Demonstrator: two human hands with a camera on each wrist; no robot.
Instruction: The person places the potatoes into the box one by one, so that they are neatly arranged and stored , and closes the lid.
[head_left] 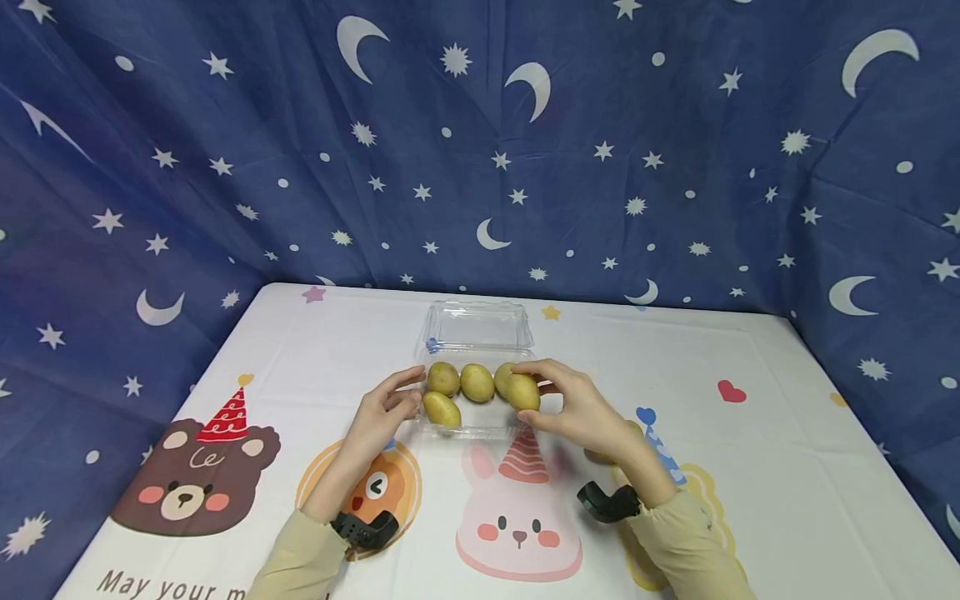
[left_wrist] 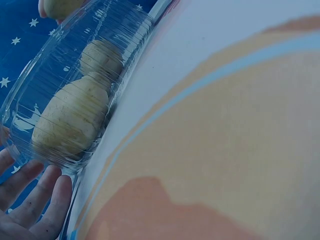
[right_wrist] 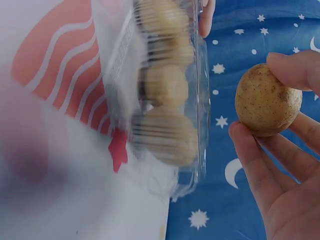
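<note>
A clear plastic clamshell box (head_left: pixel 480 432) lies with its lid (head_left: pixel 480 325) folded back. Inside, three potatoes line the back, one of them the middle potato (head_left: pixel 477 382), and another potato (head_left: pixel 442 410) lies at the front left. My right hand (head_left: pixel 573 404) pinches a potato (right_wrist: pixel 267 100) between thumb and fingertips, raised over the box's right end. At the opposite end, my left hand (head_left: pixel 386 412) has its fingers fairly straight against or just beside the box wall; exact contact is hard to tell. The left wrist view shows those fingers (left_wrist: pixel 37 200) near the box's end.
Partly hidden behind my right forearm, at least one more potato (head_left: pixel 597 456) lies on the table. A white cloth (head_left: pixel 750 467) with cartoon animal prints covers the tabletop. Dark blue curtains (head_left: pixel 480 167) with stars and moons hang behind and at both sides.
</note>
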